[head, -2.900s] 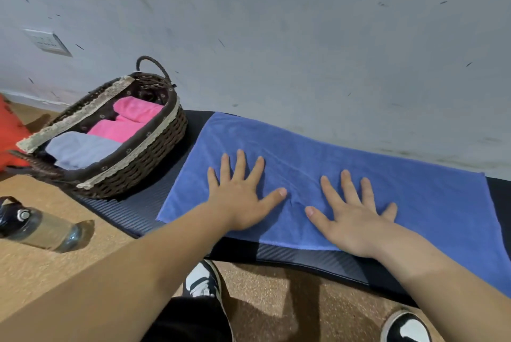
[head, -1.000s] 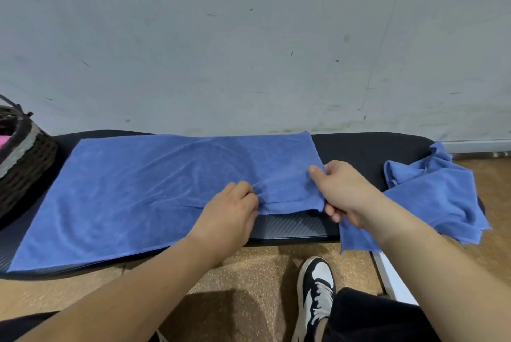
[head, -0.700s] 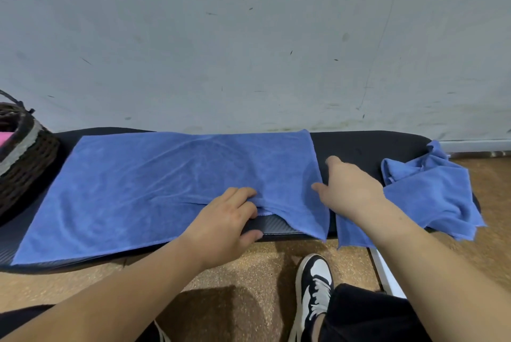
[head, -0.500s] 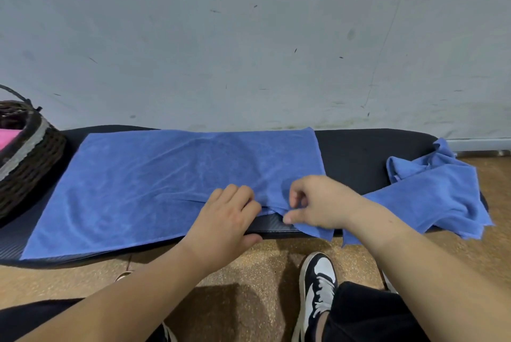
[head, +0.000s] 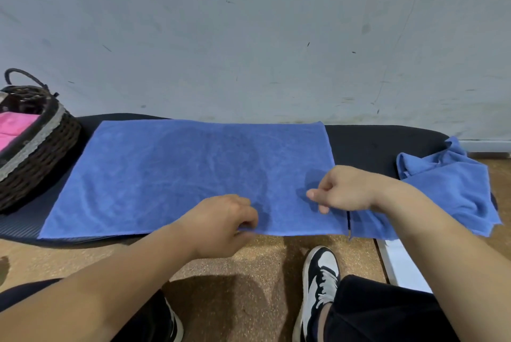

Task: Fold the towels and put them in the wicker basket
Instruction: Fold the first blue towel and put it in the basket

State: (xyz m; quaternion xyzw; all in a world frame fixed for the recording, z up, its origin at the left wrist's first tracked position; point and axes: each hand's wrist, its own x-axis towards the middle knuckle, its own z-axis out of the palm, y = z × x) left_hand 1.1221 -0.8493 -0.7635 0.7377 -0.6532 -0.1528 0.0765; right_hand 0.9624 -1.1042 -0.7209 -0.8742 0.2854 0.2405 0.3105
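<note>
A blue towel [head: 179, 173] lies spread flat on a black mat [head: 370, 145] by the wall. My left hand [head: 224, 222] is curled over the middle of the towel's near edge and pinches it. My right hand [head: 343, 189] hovers just above the towel's near right corner, fingers curled in, with no cloth seen between them. A second blue towel [head: 450, 189] lies crumpled at the mat's right end. The dark wicker basket [head: 38, 148] stands at the left end, cut off by the frame, with a folded pink towel [head: 16, 125] inside.
A grey wall [head: 249, 37] rises right behind the mat. Cork floor [head: 249, 264] lies in front, with my black-and-white shoe [head: 320, 272] and dark trouser legs on it. A white flat object [head: 401, 264] lies on the floor under my right forearm.
The towel's near right corner, bunched and hanging half a second ago, now lies flat. My right hand let go of it and lifted to the right. My left hand stays on the near edge.
</note>
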